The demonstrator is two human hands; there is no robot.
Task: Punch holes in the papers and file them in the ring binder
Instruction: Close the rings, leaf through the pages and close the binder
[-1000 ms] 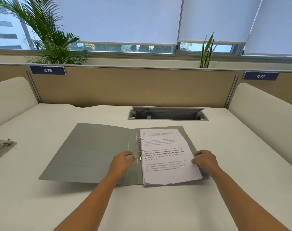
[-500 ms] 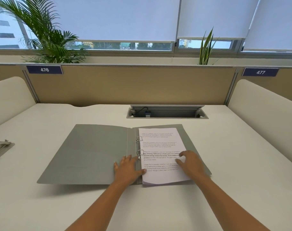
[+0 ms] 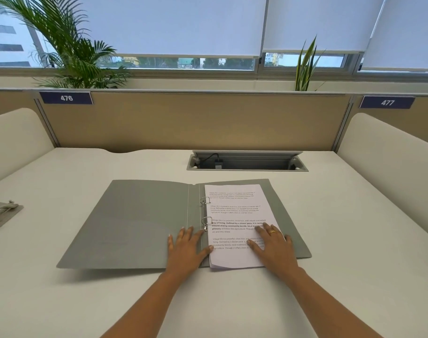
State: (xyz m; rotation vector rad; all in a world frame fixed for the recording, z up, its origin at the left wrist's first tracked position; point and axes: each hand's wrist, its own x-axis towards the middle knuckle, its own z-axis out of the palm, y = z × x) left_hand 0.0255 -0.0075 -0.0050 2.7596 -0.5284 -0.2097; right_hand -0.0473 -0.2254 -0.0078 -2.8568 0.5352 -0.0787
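As fingers (image 3: 185, 236) lie straight, left grip (image 3: 186, 250) presses binder (image 3: 139, 220), right grip (image 3: 275, 247) presses papers (image 3: 232, 211)

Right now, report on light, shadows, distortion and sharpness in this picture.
Head view: soft, even daylight, no glare on the papers; a faint shadow lies under the left cover of the ring binder. Head view: wide-angle distortion bows the partition top and desk edges. Head view: sharp throughout, bold print readable, topmost lines too small; the hole punch is cut by the left edge.
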